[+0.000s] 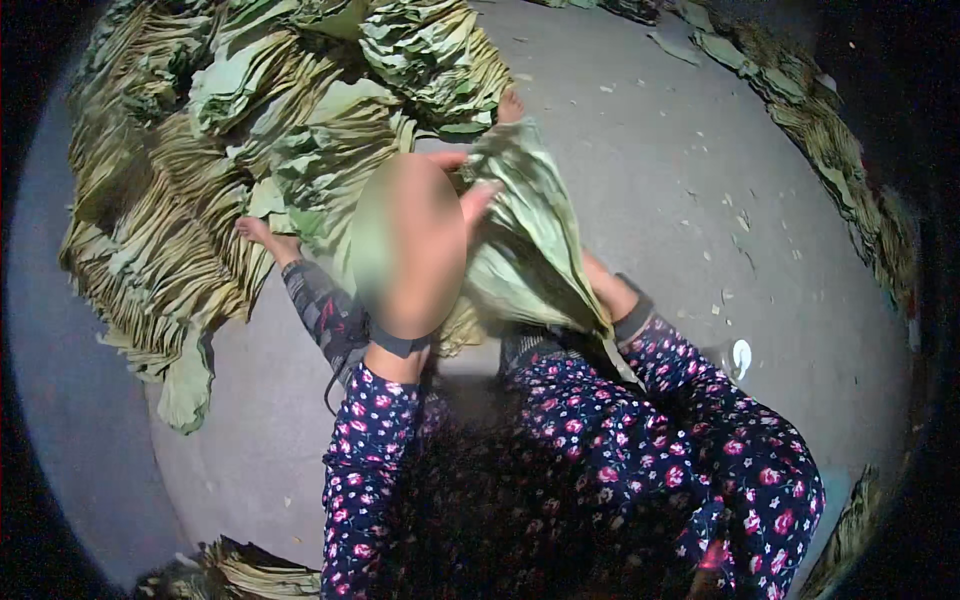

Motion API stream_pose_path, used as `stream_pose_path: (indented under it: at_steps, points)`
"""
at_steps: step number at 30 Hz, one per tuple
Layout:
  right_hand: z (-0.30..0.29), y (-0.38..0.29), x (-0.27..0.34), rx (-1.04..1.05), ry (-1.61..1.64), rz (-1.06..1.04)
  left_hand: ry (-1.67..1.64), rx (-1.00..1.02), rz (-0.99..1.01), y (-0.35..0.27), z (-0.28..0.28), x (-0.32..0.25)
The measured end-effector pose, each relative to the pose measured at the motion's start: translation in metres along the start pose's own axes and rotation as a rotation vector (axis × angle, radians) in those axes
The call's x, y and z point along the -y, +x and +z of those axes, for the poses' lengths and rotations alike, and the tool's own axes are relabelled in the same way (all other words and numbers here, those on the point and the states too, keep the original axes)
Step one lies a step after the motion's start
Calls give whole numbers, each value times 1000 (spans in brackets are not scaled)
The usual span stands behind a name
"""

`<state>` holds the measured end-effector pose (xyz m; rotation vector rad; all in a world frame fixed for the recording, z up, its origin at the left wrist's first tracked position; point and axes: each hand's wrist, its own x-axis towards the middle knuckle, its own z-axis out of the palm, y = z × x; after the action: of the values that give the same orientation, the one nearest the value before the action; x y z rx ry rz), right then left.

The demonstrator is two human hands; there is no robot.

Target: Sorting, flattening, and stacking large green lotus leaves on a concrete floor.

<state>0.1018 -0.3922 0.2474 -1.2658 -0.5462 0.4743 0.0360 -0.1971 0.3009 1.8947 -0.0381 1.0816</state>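
Observation:
A large pale green leaf (536,202), wrinkled and partly blurred, hangs over my lap with its narrow end pointing down to the right. At its left edge is my left hand (442,232); a blurred patch covers most of it, but fingertips reach onto the leaf. From the right, my right hand (602,283) passes behind the leaf, so only the wrist area shows. Left of my left hand, many flat leaves lie in overlapping rows in a big pile (217,172). Another thick bunch of leaves (431,56) lies above the held leaf.
A bare foot (257,229) rests against the pile at left, and toes (511,105) show above the held leaf. Along the far right runs a row of leaves (825,142). More leaves (255,577) lie at bottom left. Small leaf scraps dot the grey floor (675,187).

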Motion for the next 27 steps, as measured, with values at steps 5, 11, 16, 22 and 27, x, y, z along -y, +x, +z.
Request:
stream_pose_path:
  at_steps: [5, 11, 16, 22, 27]
  points:
    - [-91, 93, -30, -334, -345, -253, -191, -73, 114, -15, -57, 3]
    - [-92, 107, -28, -407, -268, -306, -302, 384, -454, -111, -119, 78]
    - [-54, 93, -70, -303, -776, -451, -239, 650, -575, -158, -126, 107]
    - [-41, 95, -66, -149, -924, -265, -260, 238, -676, -119, -115, 77]
    - [-36, 97, -29, 199, 308, 318, -1139, -307, -895, -131, -125, 90]
